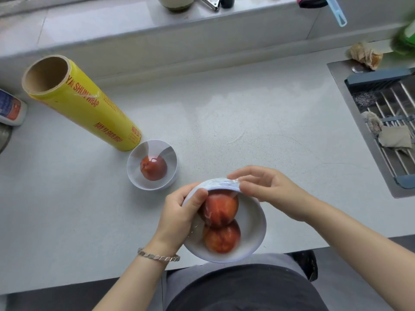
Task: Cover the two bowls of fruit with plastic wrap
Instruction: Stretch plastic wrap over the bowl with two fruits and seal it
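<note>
A white round bowl (251, 221) holding two red peaches (222, 239) tilted, film-draped; a smaller film-covered white bowl (134, 173) stood beside the yellow wrap roll (89, 108).

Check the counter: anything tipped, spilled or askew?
The near bowl is tilted toward the person, gripped by the left hand, overhanging the counter edge. The right hand pinches its wrap, bunched at the far rim. Nothing spilled.

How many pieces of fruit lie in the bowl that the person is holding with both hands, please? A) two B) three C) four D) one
A: the held bowl contains two reddish fruits, the far fruit and the near fruit. The left hand grips its rim and the right hand pinches the plastic wrap at the far edge.
</note>
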{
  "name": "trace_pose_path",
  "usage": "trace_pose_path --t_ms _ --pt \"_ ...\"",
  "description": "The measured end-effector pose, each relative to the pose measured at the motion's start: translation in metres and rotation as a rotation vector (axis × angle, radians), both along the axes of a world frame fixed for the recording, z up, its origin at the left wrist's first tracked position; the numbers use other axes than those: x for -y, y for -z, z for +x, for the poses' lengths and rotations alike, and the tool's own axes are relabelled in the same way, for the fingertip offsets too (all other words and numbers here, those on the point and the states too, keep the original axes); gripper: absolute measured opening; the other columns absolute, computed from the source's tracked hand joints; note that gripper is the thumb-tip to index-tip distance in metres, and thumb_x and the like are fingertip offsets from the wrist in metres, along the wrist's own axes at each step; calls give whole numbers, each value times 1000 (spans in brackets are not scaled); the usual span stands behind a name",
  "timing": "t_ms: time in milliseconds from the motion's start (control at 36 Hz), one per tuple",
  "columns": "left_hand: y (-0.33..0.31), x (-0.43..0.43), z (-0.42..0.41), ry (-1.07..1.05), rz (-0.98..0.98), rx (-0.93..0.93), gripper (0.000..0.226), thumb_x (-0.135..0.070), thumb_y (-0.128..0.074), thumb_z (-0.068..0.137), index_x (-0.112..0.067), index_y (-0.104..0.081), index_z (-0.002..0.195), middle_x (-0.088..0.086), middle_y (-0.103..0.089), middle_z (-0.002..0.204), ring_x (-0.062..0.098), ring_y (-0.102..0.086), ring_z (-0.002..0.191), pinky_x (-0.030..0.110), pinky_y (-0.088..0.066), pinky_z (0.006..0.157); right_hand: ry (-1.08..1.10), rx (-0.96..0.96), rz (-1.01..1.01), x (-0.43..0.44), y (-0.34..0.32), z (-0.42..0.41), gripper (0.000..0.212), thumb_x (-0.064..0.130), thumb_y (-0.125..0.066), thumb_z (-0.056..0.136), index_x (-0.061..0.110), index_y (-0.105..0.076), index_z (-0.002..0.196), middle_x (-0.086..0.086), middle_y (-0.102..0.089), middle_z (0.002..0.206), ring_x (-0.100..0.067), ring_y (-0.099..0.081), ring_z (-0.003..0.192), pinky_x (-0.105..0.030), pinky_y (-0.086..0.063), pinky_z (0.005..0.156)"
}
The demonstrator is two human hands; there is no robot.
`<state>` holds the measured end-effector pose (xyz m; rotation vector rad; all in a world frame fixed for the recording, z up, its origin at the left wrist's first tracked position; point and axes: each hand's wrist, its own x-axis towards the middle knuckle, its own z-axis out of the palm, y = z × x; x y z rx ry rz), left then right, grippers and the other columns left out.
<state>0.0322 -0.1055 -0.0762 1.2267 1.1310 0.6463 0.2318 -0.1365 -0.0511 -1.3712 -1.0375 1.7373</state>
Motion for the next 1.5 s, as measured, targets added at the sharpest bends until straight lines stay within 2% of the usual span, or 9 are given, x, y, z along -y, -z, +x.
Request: trace_pose_path --t_ms 139,222,333,556,722,861,1083,1278,1500 --pt "-1 2 -2 20 21 -35 85 -78 -62 58 -5 -71 99 7 -72 102 24 -65 103 33 -50 90 -75 92 13 -15 -5 6 6 29 -69 73 24 -69 76 -12 -71 104 -20 -67 95 -29 -50 88" --pt "-2 1 -4 36 18 -47 85 -79 -64 55 -7 -71 98 8 -73 100 22 -66 99 29 -51 85 -232 130 -20 -23 -7 9 19 22 -66 83 28 -69 65 -11 -71 102 -17 -63 93 -35 -46 94" --pt "-6 0 -5 74 4 -60 58 -70 -70 51 -23 -71 86 -6 -73 83 7 -65 81 19 -51 73 -327 168 -56 -27 -9 10 14 25 -60 86 23 -67 75 -10 -66 98 -13 -57 90 -35 -42 93" --pt "-9 -4 -3 108 28 -65 33 -52 -65 56 -30 -69 80 -12 -71 76 5 -63 75 19 -51 72 -225 152 -176 -33 -5 8 27 18 -48 95 15 -56 70 13 -57 58 1 -45 52 -9 -36 54" --pt "-7 -2 -2 129 45 -100 32 -60 -69 49 -39 -71 73 -19 -70 76 -1 -63 74 14 -49 71 -344 184 -348 -41 -12 12 22 29 -59 88 13 -63 74 7 -55 58 -2 -42 49 -13 -37 54" --pt "-8 0 0 161 48 -102 28 -60 -68 51 -51 -69 77 -20 -70 75 -2 -62 72 13 -49 71 -413 255 -404 -45 -14 12 39 55 -58 78 16 -66 75 12 -54 52 -6 -44 57 -17 -39 61" --pt "-6 3 0 139 14 -72 40 -54 -66 51 -30 -67 83 -19 -70 74 -2 -62 71 13 -48 69 -444 170 -407 -42 -10 13 32 38 -67 79 21 -67 52 7 -52 55 -6 -42 55 -19 -34 60" --pt "-2 4 -1 114 18 -62 61 -82 -66 42 -35 -69 81 -19 -71 78 -4 -63 75 12 -47 69 -39 123 -196 -28 0 -4 25 21 -64 84 18 -64 59 4 -59 61 1 -46 48 -16 -33 62" --pt "-10 2 3 114 54 8 49 -80 -66 47 -45 -72 81 -17 -71 78 -2 -63 74 14 -50 70 294 236 16 -23 12 -29 24 21 -66 83 20 -63 59 -4 -50 56 -3 -37 42 -14 -31 46"
